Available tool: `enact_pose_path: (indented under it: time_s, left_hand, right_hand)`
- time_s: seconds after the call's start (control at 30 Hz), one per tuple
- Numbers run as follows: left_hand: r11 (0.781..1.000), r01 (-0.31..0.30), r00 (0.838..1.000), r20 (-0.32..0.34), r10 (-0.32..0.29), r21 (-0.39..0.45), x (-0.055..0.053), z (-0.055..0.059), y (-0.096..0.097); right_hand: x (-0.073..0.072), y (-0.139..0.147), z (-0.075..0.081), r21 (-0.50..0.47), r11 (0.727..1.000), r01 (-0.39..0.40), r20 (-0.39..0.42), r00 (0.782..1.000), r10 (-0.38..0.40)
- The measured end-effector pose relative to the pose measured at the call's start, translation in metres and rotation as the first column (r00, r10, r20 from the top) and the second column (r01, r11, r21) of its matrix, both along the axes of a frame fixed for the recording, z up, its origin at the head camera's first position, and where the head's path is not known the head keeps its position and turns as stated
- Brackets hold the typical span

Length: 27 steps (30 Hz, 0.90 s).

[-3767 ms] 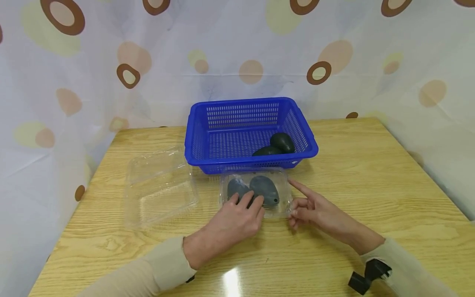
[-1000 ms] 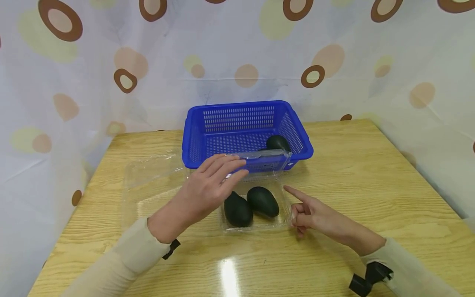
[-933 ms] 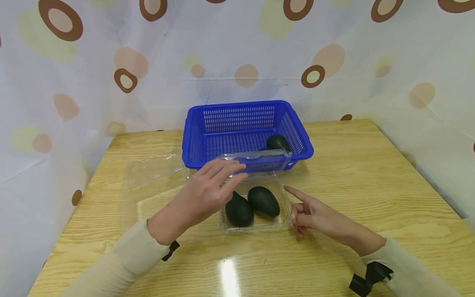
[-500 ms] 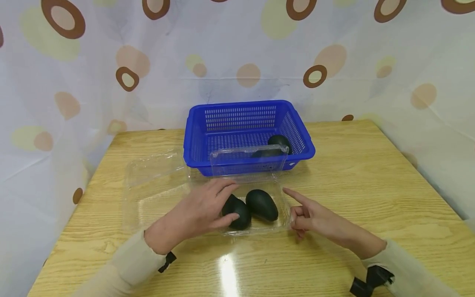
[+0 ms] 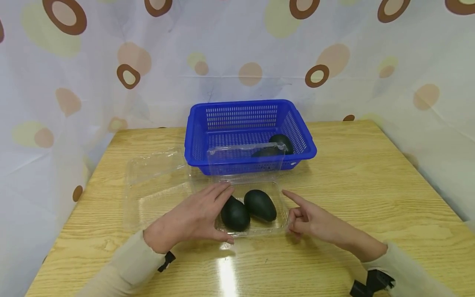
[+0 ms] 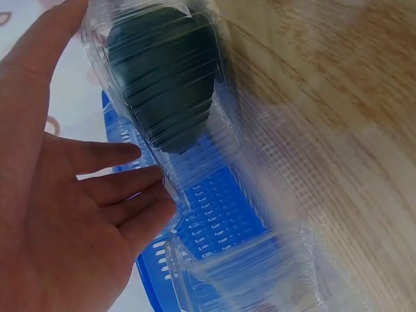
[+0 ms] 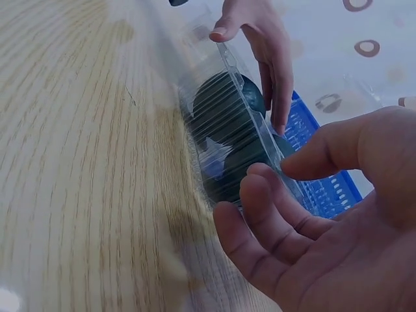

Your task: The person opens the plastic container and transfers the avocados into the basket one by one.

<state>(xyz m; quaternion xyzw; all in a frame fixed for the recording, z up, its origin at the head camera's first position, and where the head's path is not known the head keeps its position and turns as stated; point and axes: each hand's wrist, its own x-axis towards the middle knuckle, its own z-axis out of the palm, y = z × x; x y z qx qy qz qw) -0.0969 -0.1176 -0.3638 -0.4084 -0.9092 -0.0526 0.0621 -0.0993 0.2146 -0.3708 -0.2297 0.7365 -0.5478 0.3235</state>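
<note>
Left hand: we find fingers wide at clear clamshell
Right hand: fingers pinch its edge
Avocados: two inside

The surface is wood, or wood-look, w/ visible grain; its finish is glossy, b/c it gives back a bright spot of light. The box is thin clear plast., shiny, w/ ribbed walls; the other box is also clear plast. The basket is smooth plast., semi-gloss, w/ pierced walls. The avocados look smooth, approx. satin. The sleeves are matt cloth.
</note>
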Motion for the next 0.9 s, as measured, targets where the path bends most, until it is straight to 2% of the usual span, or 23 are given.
enact_pose_path:
  time_s: [0.2,0.37,0.57,0.63,0.73,0.9]
  left_hand:
    - [0.999,-0.031,0.994,0.101,0.029,0.011,0.000,0.005,-0.001]
    - [0.999,-0.031,0.991,0.131,0.029,0.015,-0.001,0.007,0.000]
    - [0.999,-0.038,0.989,0.146,0.036,0.009,-0.002,0.008,0.000]
    - [0.999,-0.040,0.989,0.142,0.039,0.008,-0.002,0.008,0.000]
    - [0.999,-0.042,0.990,0.135,0.041,0.004,-0.002,0.008,0.001]
    - [0.999,-0.046,0.992,0.114,0.047,-0.008,-0.001,0.007,0.001]
  right_hand:
    - [0.001,-0.001,0.001,0.077,0.997,-0.022,-0.116,0.993,0.031]
    - [0.000,-0.002,0.006,0.181,0.983,-0.001,-0.256,0.965,0.048]
    - [0.000,-0.004,0.009,0.238,0.971,0.025,-0.277,0.960,0.043]
    - [0.000,-0.005,0.010,0.259,0.964,0.053,-0.307,0.951,0.030]
    - [0.001,-0.007,0.011,0.290,0.948,0.128,-0.414,0.910,0.004]
    - [0.005,-0.019,0.016,0.263,0.924,0.278,-0.613,0.788,-0.062]
